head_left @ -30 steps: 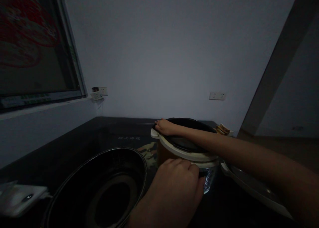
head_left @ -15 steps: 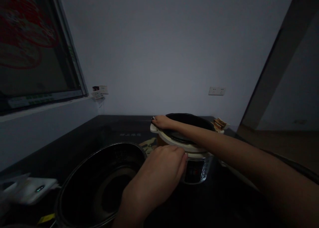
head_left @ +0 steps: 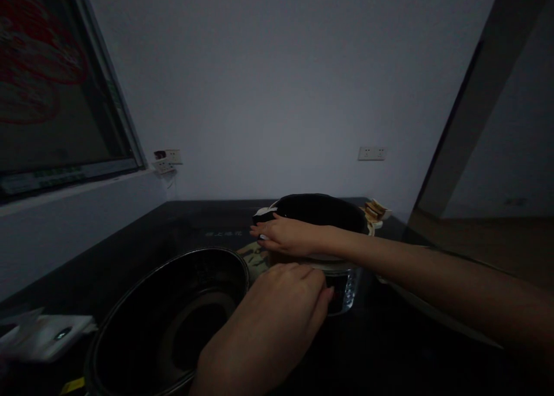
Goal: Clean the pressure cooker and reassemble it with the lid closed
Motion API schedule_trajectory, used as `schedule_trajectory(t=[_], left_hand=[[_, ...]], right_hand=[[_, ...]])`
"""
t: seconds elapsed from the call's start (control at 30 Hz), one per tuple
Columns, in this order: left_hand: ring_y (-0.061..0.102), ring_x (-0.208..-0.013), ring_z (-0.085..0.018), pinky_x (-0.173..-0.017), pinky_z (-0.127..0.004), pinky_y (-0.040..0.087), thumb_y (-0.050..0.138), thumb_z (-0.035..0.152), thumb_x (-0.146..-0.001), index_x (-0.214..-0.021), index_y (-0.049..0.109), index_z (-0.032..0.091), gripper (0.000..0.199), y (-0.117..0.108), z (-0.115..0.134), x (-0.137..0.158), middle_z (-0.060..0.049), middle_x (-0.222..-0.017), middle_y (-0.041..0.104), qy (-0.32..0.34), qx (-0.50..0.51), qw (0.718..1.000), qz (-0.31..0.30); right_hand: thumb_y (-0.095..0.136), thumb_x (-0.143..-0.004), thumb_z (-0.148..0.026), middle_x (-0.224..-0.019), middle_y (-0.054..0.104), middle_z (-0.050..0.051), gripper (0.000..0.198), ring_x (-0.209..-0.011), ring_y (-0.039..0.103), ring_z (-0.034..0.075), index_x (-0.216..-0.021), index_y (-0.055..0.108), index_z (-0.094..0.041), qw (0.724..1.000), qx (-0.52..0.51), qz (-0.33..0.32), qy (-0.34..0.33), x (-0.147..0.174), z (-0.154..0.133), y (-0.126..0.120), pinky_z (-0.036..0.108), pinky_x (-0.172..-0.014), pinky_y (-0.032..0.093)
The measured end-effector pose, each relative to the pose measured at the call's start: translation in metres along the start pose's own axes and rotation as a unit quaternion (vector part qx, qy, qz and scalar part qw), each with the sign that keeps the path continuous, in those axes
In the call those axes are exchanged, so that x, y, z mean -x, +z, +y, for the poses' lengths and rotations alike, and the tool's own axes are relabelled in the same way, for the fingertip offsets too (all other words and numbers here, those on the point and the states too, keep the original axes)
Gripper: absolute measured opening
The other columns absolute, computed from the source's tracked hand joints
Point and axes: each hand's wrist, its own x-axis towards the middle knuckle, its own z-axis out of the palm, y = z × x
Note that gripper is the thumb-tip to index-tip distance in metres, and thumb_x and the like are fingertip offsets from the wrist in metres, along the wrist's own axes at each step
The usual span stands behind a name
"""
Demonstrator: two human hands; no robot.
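Note:
A rice cooker [head_left: 346, 292] with a pale rim and a shiny front panel stands on the dark counter, its top uncovered and a black inside [head_left: 320, 208] showing. My right hand [head_left: 289, 235] reaches across it from the right, fingers spread near the white-and-black handle [head_left: 264, 214] on its left side; whether they touch the handle is unclear. At the cooker's front, my left hand [head_left: 277, 309] is closed with its fingers curled down, and what they hold, if anything, is hidden. Beside it on the left sits a large black inner pot [head_left: 212, 269].
A white device in thin plastic [head_left: 58, 335] lies at the left, near a yellow label [head_left: 73, 385]. Behind the cooker is a brown cardboard-like piece [head_left: 375, 209]. The wall has sockets [head_left: 372, 153]; a window [head_left: 64, 96] is at the left.
My right hand has come off the cooker's left handle, moving slightly nearer with its fingers spreading. My left hand stays at the cooker's front. The view has shifted a little.

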Motion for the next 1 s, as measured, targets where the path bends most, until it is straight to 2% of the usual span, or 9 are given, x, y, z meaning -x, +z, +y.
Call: schedule_trajectory(t=[0.1,0.17,0.27,0.43,0.53,0.7,0.8,0.87,1.0], left_hand=[[0.067,-0.084,-0.022,-0.077,-0.039,0.052,0.043,0.025,-0.096,-0.089,0.066,0.018,0.025,0.000,0.005,-0.003,-0.004,-0.092,0.071,0.001,-0.004,1.000,-0.022],[0.066,-0.083,-0.021,-0.076,-0.037,0.052,0.043,0.025,-0.096,-0.089,0.066,0.018,0.025,0.000,0.007,-0.004,-0.004,-0.091,0.071,0.002,-0.002,1.000,-0.030],[0.066,-0.083,-0.021,-0.076,-0.037,0.052,0.043,0.025,-0.096,-0.089,0.065,0.018,0.024,0.001,0.008,-0.005,-0.003,-0.090,0.071,0.008,-0.001,0.999,-0.032],[0.066,-0.083,-0.021,-0.078,-0.037,0.052,0.044,0.025,-0.096,-0.087,0.064,0.018,0.024,0.005,0.010,-0.005,-0.004,-0.089,0.070,0.029,-0.012,0.999,-0.038],[0.066,-0.084,-0.021,-0.079,-0.037,0.052,0.044,0.023,-0.096,-0.088,0.064,0.018,0.023,0.005,0.011,-0.005,-0.003,-0.091,0.071,0.020,-0.023,0.999,-0.035],[0.067,-0.089,-0.024,-0.081,-0.040,0.051,0.038,0.023,-0.097,-0.091,0.063,0.019,0.026,-0.007,-0.002,-0.004,-0.005,-0.095,0.071,-0.072,-0.098,0.992,0.032],[0.067,-0.090,-0.025,-0.078,-0.039,0.051,0.036,0.024,-0.098,-0.096,0.062,0.020,0.026,-0.015,-0.011,-0.002,-0.006,-0.099,0.071,-0.149,-0.149,0.974,0.080],[0.068,-0.088,-0.024,-0.075,-0.037,0.051,0.036,0.026,-0.098,-0.098,0.061,0.020,0.026,-0.019,-0.015,-0.002,-0.006,-0.098,0.071,-0.182,-0.161,0.965,0.097],[0.067,-0.088,-0.023,-0.073,-0.035,0.051,0.036,0.024,-0.098,-0.097,0.060,0.020,0.024,-0.019,-0.019,-0.004,-0.006,-0.096,0.070,-0.199,-0.157,0.959,0.128]], right_hand=[[0.062,-0.086,-0.028,-0.155,0.030,0.020,0.066,-0.145,0.025,0.033,-0.144,0.040,-0.005,0.996,0.081,-0.014,0.019,-0.001,-0.001,0.006,0.049,-0.114,0.032],[0.063,-0.082,-0.019,-0.155,0.025,0.023,0.074,-0.146,0.022,0.031,-0.146,0.033,0.000,0.992,0.107,-0.018,0.056,-0.009,0.001,0.009,0.043,-0.116,0.029],[0.054,-0.084,-0.013,-0.152,0.032,0.025,0.063,-0.143,0.030,0.029,-0.143,0.037,0.003,0.989,0.110,-0.012,0.099,-0.028,0.009,0.011,0.038,-0.115,0.031],[0.044,-0.094,-0.026,-0.131,0.055,0.031,0.047,-0.125,0.053,0.037,-0.129,0.053,0.004,0.982,0.107,-0.009,0.157,-0.058,0.017,0.009,0.053,-0.101,0.044],[0.042,-0.096,-0.029,-0.119,0.064,0.028,0.040,-0.112,0.062,0.037,-0.116,0.063,-0.002,0.982,0.104,-0.018,0.159,-0.061,0.013,0.006,0.054,-0.095,0.047],[0.045,-0.095,-0.025,-0.122,0.064,0.023,0.035,-0.114,0.062,0.030,-0.118,0.062,-0.004,0.992,0.093,-0.019,0.086,-0.033,0.004,0.002,0.042,-0.096,0.049],[0.049,-0.093,-0.021,-0.134,0.058,0.020,0.038,-0.129,0.051,0.027,-0.126,0.057,-0.005,0.995,0.091,-0.015,0.040,-0.004,-0.003,0.000,0.037,-0.103,0.045],[0.048,-0.093,-0.017,-0.139,0.054,0.020,0.039,-0.135,0.044,0.026,-0.128,0.056,-0.004,0.995,0.103,0.003,0.005,0.015,-0.010,0.000,0.038,-0.109,0.040],[0.044,-0.093,-0.015,-0.128,0.062,0.020,0.034,-0.130,0.050,0.027,-0.120,0.063,-0.003,0.988,0.147,0.049,-0.022,0.046,-0.022,0.004,0.044,-0.110,0.039]])
